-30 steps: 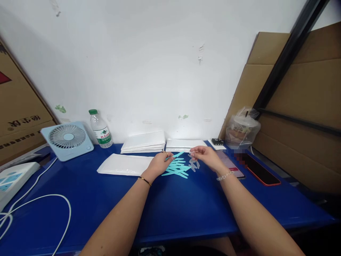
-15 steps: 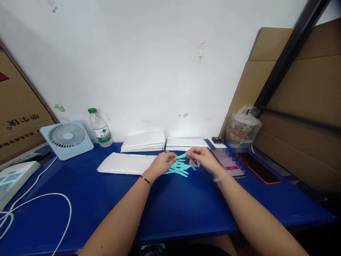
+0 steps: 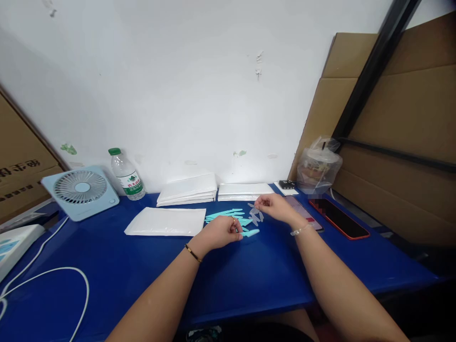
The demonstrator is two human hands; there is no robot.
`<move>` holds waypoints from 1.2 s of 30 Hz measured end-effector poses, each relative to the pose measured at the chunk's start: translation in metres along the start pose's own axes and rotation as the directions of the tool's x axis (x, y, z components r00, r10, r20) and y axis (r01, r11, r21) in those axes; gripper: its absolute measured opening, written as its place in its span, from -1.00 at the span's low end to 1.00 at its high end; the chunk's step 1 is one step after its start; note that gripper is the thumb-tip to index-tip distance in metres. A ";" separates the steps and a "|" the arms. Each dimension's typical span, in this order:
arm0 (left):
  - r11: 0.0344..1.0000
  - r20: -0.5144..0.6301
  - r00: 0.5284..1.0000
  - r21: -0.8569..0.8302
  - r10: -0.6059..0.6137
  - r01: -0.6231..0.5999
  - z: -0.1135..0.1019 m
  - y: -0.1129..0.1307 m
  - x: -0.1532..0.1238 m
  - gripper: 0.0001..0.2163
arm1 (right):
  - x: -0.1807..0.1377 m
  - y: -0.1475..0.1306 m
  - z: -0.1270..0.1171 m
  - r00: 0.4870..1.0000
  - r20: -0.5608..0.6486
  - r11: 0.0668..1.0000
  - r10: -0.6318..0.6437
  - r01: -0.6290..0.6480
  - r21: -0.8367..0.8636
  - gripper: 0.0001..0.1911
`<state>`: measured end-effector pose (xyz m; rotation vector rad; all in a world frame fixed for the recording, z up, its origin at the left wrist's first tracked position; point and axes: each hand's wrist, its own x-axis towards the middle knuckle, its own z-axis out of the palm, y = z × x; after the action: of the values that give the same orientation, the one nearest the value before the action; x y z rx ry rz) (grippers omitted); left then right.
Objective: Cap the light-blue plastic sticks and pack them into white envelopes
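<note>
My left hand (image 3: 223, 231) is closed on one end of a slim teal stick (image 3: 251, 232) that looks like an eyebrow razor, its wider end pointing right. Behind that hand a loose pile of similar teal sticks (image 3: 225, 213) lies on the table. My right hand (image 3: 272, 207) is closed in a pinch at a small clear plastic piece (image 3: 251, 205), shaped like a blade cover. Just below its fingertips more clear pieces (image 3: 255, 218) are heaped beside the teal pile. A white padded envelope (image 3: 166, 222) lies flat to the left of the pile.
Stacked white envelopes (image 3: 188, 190) and a second stack (image 3: 245, 191) stand against the wall. A bottle (image 3: 128, 178) and a fan (image 3: 81, 190) are at left. Phones (image 3: 340, 218) lie at right, near a bagged drink cup (image 3: 317, 166). A white cable (image 3: 85, 289) curls over the blue table (image 3: 249, 285).
My hands have come apart. The left moved down towards me with the teal stick; the right is now over the clear pieces. The view has shifted slightly.
</note>
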<state>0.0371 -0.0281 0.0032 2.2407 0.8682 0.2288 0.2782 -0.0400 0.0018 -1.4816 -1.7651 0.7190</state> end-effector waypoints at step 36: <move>0.994 -0.221 0.969 -0.025 -0.106 0.103 -0.021 -0.035 0.009 -0.78 | -0.003 -0.019 0.005 0.995 0.000 0.920 0.101 -0.093 0.380 -0.58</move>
<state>0.0175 0.0081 -0.0060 2.1774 1.0962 0.4417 0.2637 -0.0466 0.0133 -1.3082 -1.4416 1.0298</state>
